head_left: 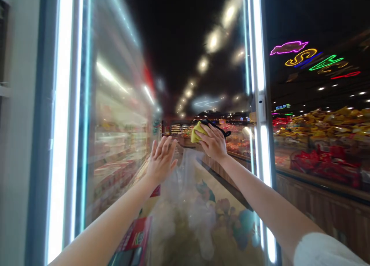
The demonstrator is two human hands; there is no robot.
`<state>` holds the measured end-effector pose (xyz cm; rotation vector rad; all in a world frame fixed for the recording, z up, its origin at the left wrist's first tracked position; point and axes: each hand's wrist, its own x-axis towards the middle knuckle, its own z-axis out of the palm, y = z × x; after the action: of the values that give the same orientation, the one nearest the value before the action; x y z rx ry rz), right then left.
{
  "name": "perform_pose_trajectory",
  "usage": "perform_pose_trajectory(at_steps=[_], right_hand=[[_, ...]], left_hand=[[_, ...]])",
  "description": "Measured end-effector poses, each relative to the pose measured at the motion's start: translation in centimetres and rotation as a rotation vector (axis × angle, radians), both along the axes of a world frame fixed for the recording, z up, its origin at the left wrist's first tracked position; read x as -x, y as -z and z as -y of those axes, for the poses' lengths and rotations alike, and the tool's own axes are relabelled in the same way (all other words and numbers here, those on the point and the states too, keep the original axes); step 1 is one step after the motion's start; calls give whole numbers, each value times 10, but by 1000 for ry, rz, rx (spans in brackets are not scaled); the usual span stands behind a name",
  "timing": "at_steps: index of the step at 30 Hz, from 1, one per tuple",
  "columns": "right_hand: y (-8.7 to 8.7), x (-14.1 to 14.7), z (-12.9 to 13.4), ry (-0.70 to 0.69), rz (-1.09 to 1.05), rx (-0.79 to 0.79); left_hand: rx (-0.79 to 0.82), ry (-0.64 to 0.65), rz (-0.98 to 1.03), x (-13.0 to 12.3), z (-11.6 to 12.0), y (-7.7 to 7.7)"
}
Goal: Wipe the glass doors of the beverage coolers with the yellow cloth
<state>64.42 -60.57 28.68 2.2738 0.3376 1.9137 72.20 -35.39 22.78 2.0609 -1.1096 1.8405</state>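
Both arms stretch forward toward a large glass pane (185, 204) framed by bright white light strips. My right hand (213, 142) presses a yellow cloth (196, 133) with a dark part behind it, near the middle of the view; a black loop sticks out to the right of the fingers. My left hand (162, 160) is lower and to the left, fingers spread and raised, palm toward the glass, holding nothing. Whether the left palm touches the glass cannot be made out. Faint reflections lie over the lower glass.
Lit light strips (62, 123) stand at the left, and a lit door edge (263, 142) at the right. Beyond it are heaped yellow and red packages (326, 158) on a wood-sided display. A red box (138, 235) lies low at left. Blurred shelves line the left side.
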Motion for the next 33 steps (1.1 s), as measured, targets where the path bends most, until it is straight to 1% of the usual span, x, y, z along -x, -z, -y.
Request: perform_pose_trajectory(at_steps=[1,3,5,6,7,8,10,12,13,14,15,16,18,20,21,23,25,26,28,29,30,31,33], right_hand=[[1,2,6,-3,16,-35],[-5,-2,9,0,92,-176],[-15,-13,-6,11,172,-314],[-19,-18,-18,14,195,-347],[-21,-24,-30,15,199,-346],[-22,-27,-42,14,184,-310],[-14,-27,-58,11,105,-158],[-2,-19,-57,12,5,25],[4,-13,-52,13,-31,93],[8,-9,-44,13,-48,129],[9,-5,-37,15,-42,126],[8,-4,-32,18,-14,85],[-3,-9,-33,31,81,-74],[-18,-22,-52,43,160,-222],[-25,-28,-67,45,176,-258],[-32,-39,-97,36,161,-239],[-28,-42,-116,19,95,-116],[-24,-40,-119,11,53,-37],[-13,-31,-110,1,-20,108],[-10,-27,-102,0,-36,147],[-8,-23,-93,1,-32,150],[-8,-21,-86,4,-11,120],[-15,-23,-83,15,60,-4]], left_hand=[[2,-10,-1,-1,-7,1],[9,-25,-4,-4,-19,2],[16,-34,-3,-5,-27,3],[16,-39,-1,-5,-29,4],[16,-44,0,-5,-31,4],[13,-49,0,-5,-32,6],[8,-57,-4,-4,-34,9],[7,-62,-9,-3,-37,12],[7,-63,-10,-4,-39,13],[7,-63,-11,-4,-42,14],[7,-63,-12,-6,-46,14],[7,-61,-15,-7,-50,14],[9,-59,-21,-10,-58,12],[12,-59,-33,-13,-62,9],[11,-60,-41,-14,-63,8],[11,-64,-61,-15,-64,7],[10,-67,-75,-15,-65,9],[9,-67,-78,-15,-66,10],[10,-72,-78,-16,-73,13],[11,-77,-74,-18,-77,14],[13,-82,-70,-19,-83,15],[15,-88,-66,-21,-89,15],[20,-100,-62,-24,-100,14]])
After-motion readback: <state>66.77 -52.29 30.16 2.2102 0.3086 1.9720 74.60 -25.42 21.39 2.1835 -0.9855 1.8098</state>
